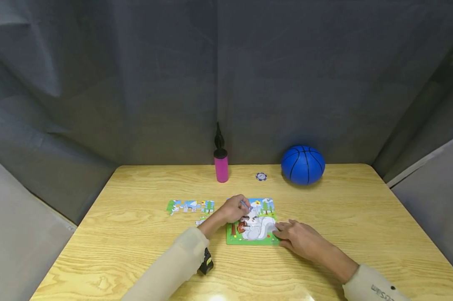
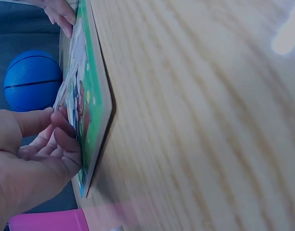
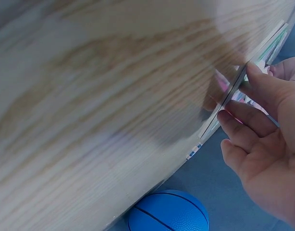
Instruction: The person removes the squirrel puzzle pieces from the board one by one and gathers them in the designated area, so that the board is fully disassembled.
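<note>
A jigsaw puzzle [image 1: 254, 234] with a green border and a white-grey squirrel picture lies on the table in front of me. Over its upper left part, my left hand [image 1: 234, 209] pinches a puzzle piece [image 2: 62, 94] between thumb and fingers. In the left wrist view that piece is seen edge-on, tilted above the picture. My right hand [image 1: 299, 239] touches the puzzle's right edge, its fingertips [image 3: 225, 115] loosely extended along the rim. Left of the board lie several loose pieces [image 1: 190, 205], some partly hidden behind the left forearm.
A pink hand pump [image 1: 221, 168] with a black top stands at the back of the table [image 1: 136, 234]. To its right are a blue-and-white poker chip [image 1: 261, 177] and a blue ball [image 1: 303, 165]. A black object [image 1: 206, 263] shows beside the left sleeve.
</note>
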Motion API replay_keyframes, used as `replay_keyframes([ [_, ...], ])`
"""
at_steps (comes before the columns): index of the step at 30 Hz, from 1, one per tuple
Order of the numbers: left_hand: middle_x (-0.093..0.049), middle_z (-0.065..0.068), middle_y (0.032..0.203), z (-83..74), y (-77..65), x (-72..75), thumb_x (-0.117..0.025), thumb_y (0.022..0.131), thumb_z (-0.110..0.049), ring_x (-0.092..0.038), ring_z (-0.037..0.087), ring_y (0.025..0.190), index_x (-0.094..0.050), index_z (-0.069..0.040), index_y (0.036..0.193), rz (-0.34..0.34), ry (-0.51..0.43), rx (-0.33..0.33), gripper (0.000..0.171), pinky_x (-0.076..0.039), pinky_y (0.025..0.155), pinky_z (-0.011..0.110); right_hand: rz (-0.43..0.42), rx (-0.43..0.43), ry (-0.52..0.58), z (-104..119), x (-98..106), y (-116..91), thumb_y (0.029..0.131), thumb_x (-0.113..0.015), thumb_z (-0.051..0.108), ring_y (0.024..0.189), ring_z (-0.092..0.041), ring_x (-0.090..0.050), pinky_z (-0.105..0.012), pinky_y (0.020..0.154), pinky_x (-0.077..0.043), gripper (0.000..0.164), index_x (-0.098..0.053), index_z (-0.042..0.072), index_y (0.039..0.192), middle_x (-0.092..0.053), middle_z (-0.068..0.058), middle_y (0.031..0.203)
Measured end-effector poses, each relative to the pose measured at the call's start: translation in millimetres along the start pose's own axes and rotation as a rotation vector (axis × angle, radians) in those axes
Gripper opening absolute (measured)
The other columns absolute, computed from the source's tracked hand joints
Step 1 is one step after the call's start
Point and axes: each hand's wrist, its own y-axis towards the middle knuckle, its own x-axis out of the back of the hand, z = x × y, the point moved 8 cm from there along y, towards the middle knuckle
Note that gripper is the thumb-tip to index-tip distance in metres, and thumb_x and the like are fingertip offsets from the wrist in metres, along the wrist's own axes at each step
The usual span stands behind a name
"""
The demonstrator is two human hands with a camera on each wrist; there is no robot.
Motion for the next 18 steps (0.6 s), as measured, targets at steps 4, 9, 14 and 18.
replay_keyframes([
  [4, -0.062, 0.008, 0.081, 4.6, 0.7, 2.8, -0.060, 0.091, -0.004, -0.060, 0.019, 0.066, -0.057, -0.001, 0.099, -0.044, -0.030, 0.024, 0.009, -0.052, 0.062, 0.028, 0.005, 0.001, 0.000, 0.4, -0.3, 0.3, 0.084, -0.069, 0.019, 0.110, -0.029, -0.064, -0.051, 0.095, -0.046, 0.032, -0.069, 0.005, 0.113, -0.066, -0.016, 0.119],
  [9, -0.066, 0.013, 0.080, 5.3, 0.6, 5.0, -0.060, 0.090, -0.001, -0.061, 0.019, 0.065, -0.062, 0.001, 0.089, -0.076, -0.029, 0.022, 0.003, -0.053, 0.061, 0.028, -0.005, 0.000, -0.004, 0.6, 0.5, 0.1, 0.084, -0.070, 0.019, 0.109, -0.030, -0.064, -0.051, 0.094, -0.047, 0.032, -0.070, 0.005, 0.112, -0.067, -0.016, 0.118],
  [14, -0.067, 0.014, 0.077, 3.7, -0.7, 6.6, -0.059, 0.089, 0.000, -0.059, 0.016, 0.061, -0.065, 0.001, 0.084, -0.092, -0.017, 0.015, 0.007, -0.050, 0.058, 0.025, -0.005, -0.001, -0.001, 1.0, 0.6, 0.4, 0.083, -0.070, 0.018, 0.109, -0.030, -0.064, -0.051, 0.095, -0.046, 0.032, -0.070, 0.005, 0.112, -0.067, -0.017, 0.117],
  [18, -0.067, 0.014, 0.077, 4.1, -0.7, 7.3, -0.059, 0.089, 0.000, -0.058, 0.014, 0.060, -0.065, 0.000, 0.085, -0.087, -0.033, 0.017, 0.007, -0.048, 0.056, 0.022, 0.004, -0.001, 0.011, 0.5, 0.1, 0.2, 0.084, -0.070, 0.018, 0.110, -0.030, -0.064, -0.051, 0.095, -0.046, 0.032, -0.069, 0.005, 0.113, -0.067, -0.016, 0.118],
])
